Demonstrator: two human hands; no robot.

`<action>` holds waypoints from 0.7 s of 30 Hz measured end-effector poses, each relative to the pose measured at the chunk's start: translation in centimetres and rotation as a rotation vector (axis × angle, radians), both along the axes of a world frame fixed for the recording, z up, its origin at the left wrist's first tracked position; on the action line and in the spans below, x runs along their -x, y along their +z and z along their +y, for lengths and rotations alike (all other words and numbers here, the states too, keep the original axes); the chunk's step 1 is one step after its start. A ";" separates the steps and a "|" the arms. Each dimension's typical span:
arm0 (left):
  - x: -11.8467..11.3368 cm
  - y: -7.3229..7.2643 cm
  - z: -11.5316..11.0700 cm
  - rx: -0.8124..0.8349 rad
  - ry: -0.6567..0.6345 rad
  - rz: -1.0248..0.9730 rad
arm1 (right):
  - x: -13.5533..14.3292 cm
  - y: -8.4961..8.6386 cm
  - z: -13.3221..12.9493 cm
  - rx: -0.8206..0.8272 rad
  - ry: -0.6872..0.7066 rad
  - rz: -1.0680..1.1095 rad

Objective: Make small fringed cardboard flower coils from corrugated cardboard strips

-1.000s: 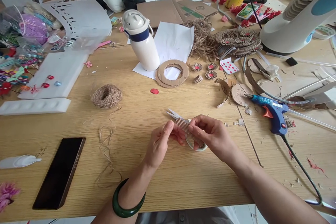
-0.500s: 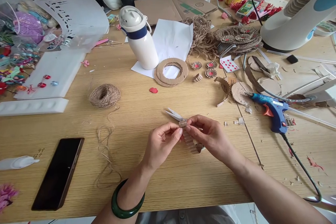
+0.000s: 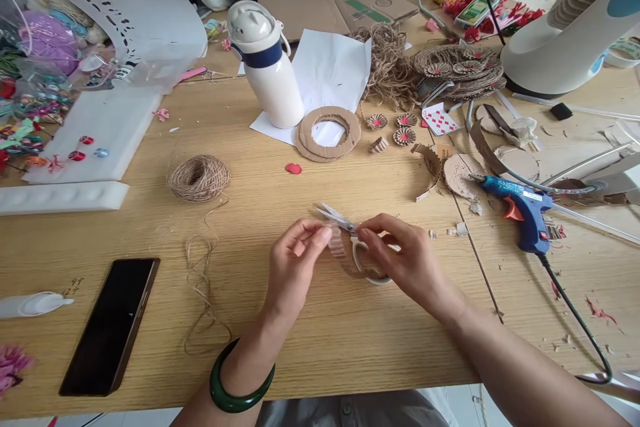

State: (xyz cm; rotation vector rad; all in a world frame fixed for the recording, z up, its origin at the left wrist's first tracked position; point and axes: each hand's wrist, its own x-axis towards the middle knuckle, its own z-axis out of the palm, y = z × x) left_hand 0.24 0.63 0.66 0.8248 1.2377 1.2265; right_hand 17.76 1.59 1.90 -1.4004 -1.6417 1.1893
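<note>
From the hands, the phone (image 3: 110,327) lay between eight and nine o'clock on the tabletop (image 3: 250,320); the twine coil (image 3: 200,178) sat toward ten, its loose end trailing down; the left hand (image 3: 295,263) had its grip closed on one end of a ridged strip (image 3: 341,250), between thumb and forefinger; the strip curved down toward four o'clock, over the open scissors (image 3: 336,215); the cardboard rings (image 3: 327,152) lay near twelve; the right hand (image 3: 413,260) had its fingers curled beside the strip, though whether they gripped it could not be told; the glue gun (image 3: 525,210) lay near three.

The strip looked very light and limp, bending readily across its ridges and probably easy to crush or tear; a soft pinch near either end, on the flat faces, seemed the safest hold.
</note>
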 end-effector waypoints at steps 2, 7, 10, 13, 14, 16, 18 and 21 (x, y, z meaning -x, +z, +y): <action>0.4 0.2 0.4 0.036 0.055 -0.121 | -0.3 0.0 0.0 -0.215 0.042 -0.285; 0.9 0.4 1.2 0.095 0.108 -0.197 | -0.5 0.3 -0.4 -0.423 0.235 -0.741; 0.9 0.1 1.3 0.112 0.120 -0.145 | -0.5 0.7 -0.6 -0.460 0.275 -0.850; 0.8 -0.2 1.4 0.090 0.122 -0.076 | -0.6 1.0 -0.6 -0.389 0.255 -0.913; 0.8 -0.3 1.4 0.081 0.120 -0.056 | -0.7 1.0 -0.6 -0.355 0.258 -0.926; 0.8 -0.4 1.4 0.072 0.118 -0.036 | -0.7 0.9 -0.5 -0.313 0.268 -0.944; 0.8 -0.5 1.3 0.071 0.125 -0.039 | -0.9 0.8 -0.4 -0.298 0.265 -0.923; 0.9 -0.5 1.3 0.065 0.152 -0.055 | -1.4 0.7 -0.1 -0.191 0.182 -0.725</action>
